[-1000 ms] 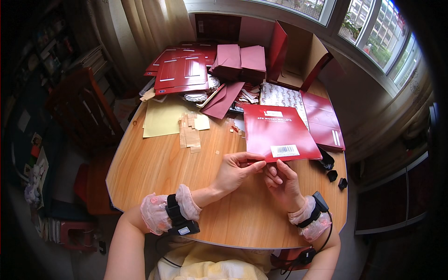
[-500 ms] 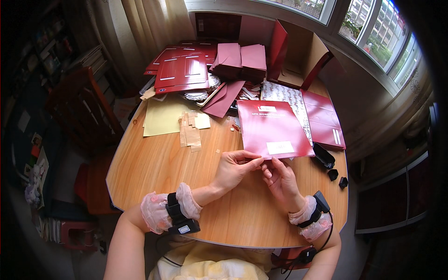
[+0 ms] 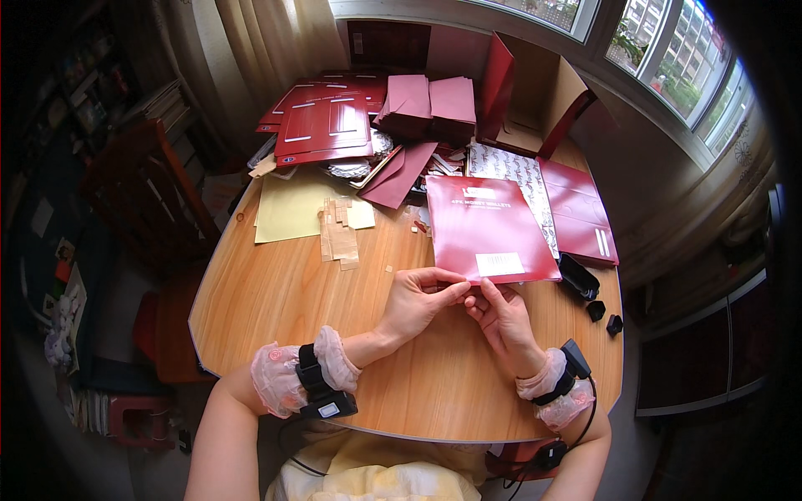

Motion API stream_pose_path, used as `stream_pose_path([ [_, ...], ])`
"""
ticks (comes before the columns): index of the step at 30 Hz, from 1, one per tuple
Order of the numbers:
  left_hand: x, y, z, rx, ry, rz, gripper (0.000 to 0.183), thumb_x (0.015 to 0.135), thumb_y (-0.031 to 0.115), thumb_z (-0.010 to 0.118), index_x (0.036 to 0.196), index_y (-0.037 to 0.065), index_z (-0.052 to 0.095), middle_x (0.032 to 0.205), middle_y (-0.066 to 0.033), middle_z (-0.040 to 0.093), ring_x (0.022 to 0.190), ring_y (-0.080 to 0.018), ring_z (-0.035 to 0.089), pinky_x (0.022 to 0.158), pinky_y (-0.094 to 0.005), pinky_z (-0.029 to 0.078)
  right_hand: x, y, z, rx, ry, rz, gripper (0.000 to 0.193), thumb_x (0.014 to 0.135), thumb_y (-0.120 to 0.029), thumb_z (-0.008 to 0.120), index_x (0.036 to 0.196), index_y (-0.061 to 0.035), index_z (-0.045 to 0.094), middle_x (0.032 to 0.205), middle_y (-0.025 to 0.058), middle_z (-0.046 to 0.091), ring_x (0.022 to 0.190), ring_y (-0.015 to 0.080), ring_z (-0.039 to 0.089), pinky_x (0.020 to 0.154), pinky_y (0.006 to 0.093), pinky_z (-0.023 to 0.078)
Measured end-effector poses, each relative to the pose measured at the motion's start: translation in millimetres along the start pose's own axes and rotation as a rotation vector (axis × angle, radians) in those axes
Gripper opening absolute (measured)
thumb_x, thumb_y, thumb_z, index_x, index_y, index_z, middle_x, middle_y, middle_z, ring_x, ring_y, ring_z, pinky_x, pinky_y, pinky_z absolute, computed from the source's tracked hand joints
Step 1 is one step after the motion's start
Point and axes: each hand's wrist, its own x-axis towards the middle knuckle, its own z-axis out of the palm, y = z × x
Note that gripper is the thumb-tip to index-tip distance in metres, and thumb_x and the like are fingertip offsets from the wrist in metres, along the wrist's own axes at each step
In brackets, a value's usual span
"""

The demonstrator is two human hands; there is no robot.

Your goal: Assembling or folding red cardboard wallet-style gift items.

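Observation:
A flat, glossy red card sleeve [image 3: 489,225] with a white barcode label lies tilted over other items at the right middle of the table. My left hand [image 3: 418,305] is closed, thumb and forefinger pinching the near edge of the sleeve towards its left corner. Right beside it, my right hand [image 3: 499,321] has its thumb on the same edge, with the fingers curled underneath. The fingertips of both hands nearly meet there. What lies between the fingers besides the sleeve's edge is too small to make out.
Behind stand red printed cards [image 3: 326,125], stacks of pink envelopes [image 3: 451,98] and an open red cardboard box [image 3: 535,100]. Yellow paper [image 3: 288,209] and brown tape strips [image 3: 338,238] lie left. A black case [image 3: 578,277] and small black pieces [image 3: 596,311] sit near the right edge.
The red sleeve has tipped slightly, and its printed face catches the light differently. My right thumb has shifted a little to the left along the edge; my left hand is nearly unmoved.

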Motion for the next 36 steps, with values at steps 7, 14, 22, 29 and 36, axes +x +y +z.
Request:
stream_pose_path([
  [7,1.6,1.9,2.9,0.044,0.001,0.051,0.028,0.087,0.009,0.073,0.111,-0.004,0.067,0.094,-0.0094,0.071,0.082,-0.0102,0.067,0.075,-0.0217,0.054,-1.2,3.1,1.0,0.009,-0.011,-0.002,0.017,0.098,-0.018,0.057,0.107,-0.0047,0.064,0.096,0.005,0.07,0.082,0.0125,0.066,0.077,0.0263,0.053],
  [14,-1.4,8.4,3.5,0.035,0.003,0.012,0.025,0.086,0.01,0.073,0.107,-0.004,0.069,0.094,-0.0087,0.071,0.082,-0.0105,0.067,0.074,-0.0218,0.055,-1.7,1.3,0.3,0.088,-0.048,0.038,0.018,0.099,-0.018,0.055,0.107,-0.0048,0.064,0.094,0.0037,0.069,0.079,0.0108,0.064,0.076,0.0263,0.052],
  [22,-0.4,5.9,2.9,0.03,-0.004,-0.02,0.029,0.086,0.01,0.073,0.111,-0.005,0.067,0.096,-0.0096,0.071,0.083,-0.0112,0.068,0.077,-0.0224,0.056,-2.7,-4.5,3.4,-0.017,-0.062,0.031,0.018,0.1,-0.019,0.055,0.106,-0.0041,0.063,0.094,0.0037,0.068,0.079,0.0112,0.064,0.075,0.0262,0.051],
  [29,1.9,0.3,0.0,0.002,-0.051,0.002,0.031,0.087,0.01,0.073,0.113,-0.003,0.067,0.101,-0.0098,0.07,0.086,-0.0108,0.066,0.076,-0.0229,0.057,-0.8,0.6,-2.9,0.006,-0.113,0.067,0.016,0.099,-0.017,0.057,0.107,-0.0035,0.062,0.096,0.0042,0.066,0.074,0.0107,0.06,0.071,0.0254,0.05],
  [36,1.1,7.6,-3.1,0.118,-0.015,-0.016,0.028,0.085,0.013,0.076,0.108,-0.001,0.071,0.093,-0.0067,0.071,0.076,-0.0073,0.065,0.065,-0.0197,0.053,-1.6,-16.7,-9.1,-0.121,-0.07,0.134,0.019,0.096,-0.019,0.061,0.109,-0.0041,0.062,0.093,0.0037,0.065,0.076,0.0103,0.06,0.068,0.0245,0.049],
])
